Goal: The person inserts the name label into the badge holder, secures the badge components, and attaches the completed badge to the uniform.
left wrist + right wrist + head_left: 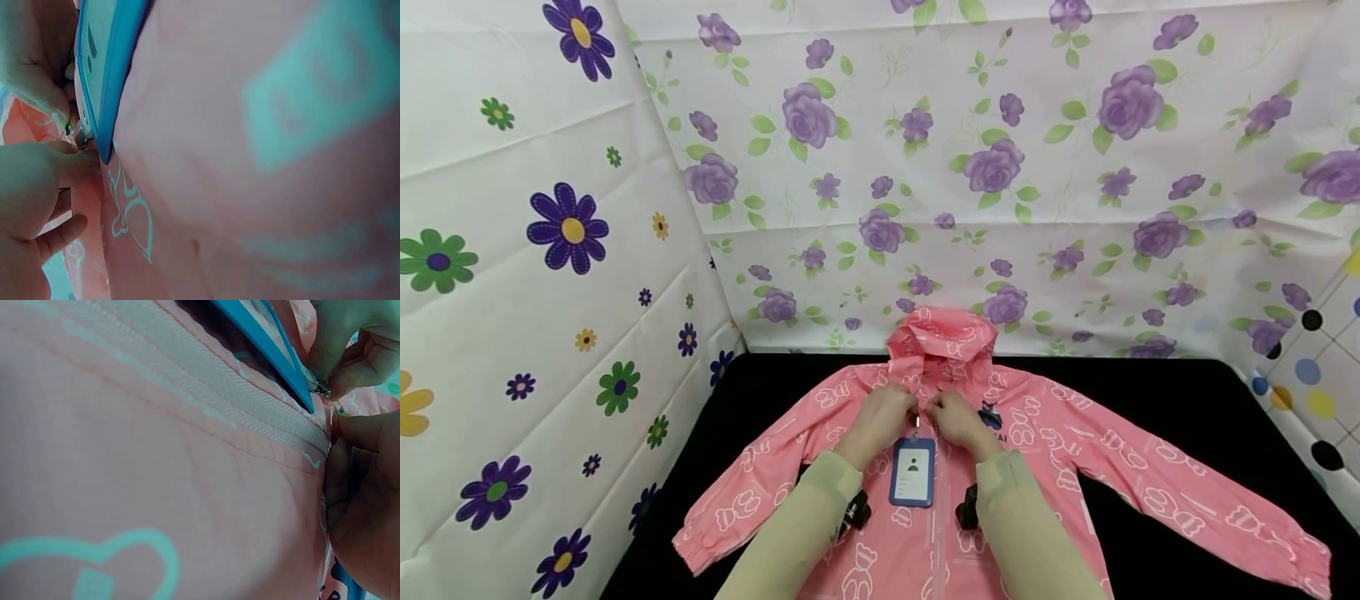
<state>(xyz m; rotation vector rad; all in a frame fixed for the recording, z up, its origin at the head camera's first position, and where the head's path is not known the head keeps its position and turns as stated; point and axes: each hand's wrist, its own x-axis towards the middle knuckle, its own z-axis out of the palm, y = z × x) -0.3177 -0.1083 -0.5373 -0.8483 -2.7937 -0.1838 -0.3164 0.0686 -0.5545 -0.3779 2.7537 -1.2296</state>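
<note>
A pink hooded jacket (880,533) with white bear outlines lies spread out, front up, its sleeves reaching to both sides. On its chest lies a blue-framed ID badge holder (912,472) with a metal clip (322,392) at its top. My left hand (883,421) pinches that clip between thumb and fingers, just below the collar. Close beside it, my right hand (958,421) pinches the jacket's front near the zipper (250,419). A small metal piece (341,410) shows at the right thumb's tip; its kind is hard to tell.
The jacket lies on a black table (775,392). Behind stands a white sheet with purple roses (808,117), and on the left another with daisies (572,229). Polka-dot fabric (1307,371) hangs at the right. Black wrist devices (856,508) sit under both forearms.
</note>
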